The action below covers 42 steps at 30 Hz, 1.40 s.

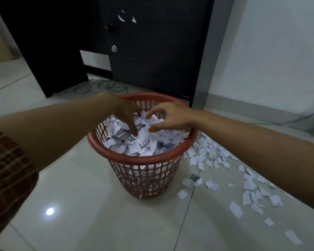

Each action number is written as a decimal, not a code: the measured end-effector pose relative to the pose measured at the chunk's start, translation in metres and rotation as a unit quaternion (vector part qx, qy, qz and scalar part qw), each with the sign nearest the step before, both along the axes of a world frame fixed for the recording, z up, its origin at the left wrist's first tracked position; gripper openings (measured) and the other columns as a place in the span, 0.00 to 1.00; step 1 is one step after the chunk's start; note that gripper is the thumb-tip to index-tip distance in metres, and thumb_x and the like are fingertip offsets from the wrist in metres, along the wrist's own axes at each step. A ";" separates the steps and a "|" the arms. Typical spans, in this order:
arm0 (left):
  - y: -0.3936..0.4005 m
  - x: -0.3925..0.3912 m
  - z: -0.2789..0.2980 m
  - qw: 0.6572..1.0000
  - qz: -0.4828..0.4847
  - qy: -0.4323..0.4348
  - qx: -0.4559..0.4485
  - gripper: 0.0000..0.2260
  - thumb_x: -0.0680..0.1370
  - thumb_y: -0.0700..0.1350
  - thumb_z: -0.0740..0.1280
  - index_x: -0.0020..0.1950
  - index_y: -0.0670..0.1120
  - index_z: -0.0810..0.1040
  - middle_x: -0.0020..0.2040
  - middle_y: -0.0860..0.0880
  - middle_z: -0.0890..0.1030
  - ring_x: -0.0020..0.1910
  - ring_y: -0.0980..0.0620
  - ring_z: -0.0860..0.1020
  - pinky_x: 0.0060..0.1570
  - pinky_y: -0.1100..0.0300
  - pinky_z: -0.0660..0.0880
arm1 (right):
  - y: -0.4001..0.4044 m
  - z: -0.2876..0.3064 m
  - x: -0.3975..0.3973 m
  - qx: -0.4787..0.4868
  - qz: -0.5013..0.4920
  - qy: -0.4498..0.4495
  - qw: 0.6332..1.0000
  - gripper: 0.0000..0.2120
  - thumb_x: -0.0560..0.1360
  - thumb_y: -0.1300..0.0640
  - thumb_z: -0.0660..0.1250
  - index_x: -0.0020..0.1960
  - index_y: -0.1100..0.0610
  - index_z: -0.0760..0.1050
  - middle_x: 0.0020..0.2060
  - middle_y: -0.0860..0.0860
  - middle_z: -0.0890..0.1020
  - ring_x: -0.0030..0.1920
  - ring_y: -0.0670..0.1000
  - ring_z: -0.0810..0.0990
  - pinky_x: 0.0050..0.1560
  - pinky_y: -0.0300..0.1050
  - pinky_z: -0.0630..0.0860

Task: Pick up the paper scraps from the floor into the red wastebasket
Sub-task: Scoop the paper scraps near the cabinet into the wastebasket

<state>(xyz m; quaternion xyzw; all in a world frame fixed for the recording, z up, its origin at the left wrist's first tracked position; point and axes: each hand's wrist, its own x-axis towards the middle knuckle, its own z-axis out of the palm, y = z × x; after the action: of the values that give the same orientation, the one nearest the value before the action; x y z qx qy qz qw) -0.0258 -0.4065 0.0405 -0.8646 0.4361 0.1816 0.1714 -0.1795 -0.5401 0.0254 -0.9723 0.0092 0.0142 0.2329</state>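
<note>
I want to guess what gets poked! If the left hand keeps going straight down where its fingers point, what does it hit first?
Most likely the heap of paper scraps filling the red wastebasket; the left hand fingertips look about on it already.

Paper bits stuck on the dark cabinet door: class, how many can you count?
3, all near the top of the door: a tiny one, a larger one below it, and one further right.

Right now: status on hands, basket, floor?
Both hands, left hand and right hand, open over red wastebasket. Basket nearly full. Paper scraps on floor, right side.
</note>
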 end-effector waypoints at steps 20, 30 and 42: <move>-0.057 -0.044 0.021 0.911 -0.209 -0.022 -0.356 0.09 0.77 0.49 0.65 0.37 0.49 0.72 0.36 0.50 0.76 0.36 0.48 0.76 0.34 0.56 0.72 | -0.049 -0.016 -0.038 -0.126 -0.118 -0.255 0.951 0.09 0.76 0.53 0.64 0.45 0.58 0.79 0.42 0.52 0.71 0.44 0.53 0.70 0.44 0.49 0.69; -0.109 -0.099 0.008 0.887 -0.308 -0.036 -0.342 0.07 0.77 0.45 0.64 0.40 0.46 0.73 0.37 0.51 0.73 0.35 0.51 0.72 0.35 0.58 0.66 | -0.093 -0.024 -0.095 -0.187 -0.173 -0.235 0.938 0.16 0.74 0.49 0.60 0.47 0.62 0.76 0.42 0.56 0.72 0.42 0.57 0.72 0.43 0.51 0.72; -0.185 -0.194 -0.038 0.897 -0.393 -0.034 -0.198 0.09 0.78 0.52 0.65 0.53 0.49 0.74 0.52 0.50 0.74 0.47 0.50 0.74 0.44 0.57 0.71 | -0.144 -0.072 -0.199 -0.204 -0.248 -0.085 0.943 0.12 0.76 0.51 0.67 0.55 0.57 0.75 0.48 0.56 0.72 0.49 0.57 0.72 0.48 0.51 0.71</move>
<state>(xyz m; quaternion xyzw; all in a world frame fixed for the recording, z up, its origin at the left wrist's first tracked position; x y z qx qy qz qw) -0.2194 -0.5916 0.0027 -0.6447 0.7611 -0.0200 0.0684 -0.3789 -0.6842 -0.0464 -0.9636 0.2331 -0.1286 0.0256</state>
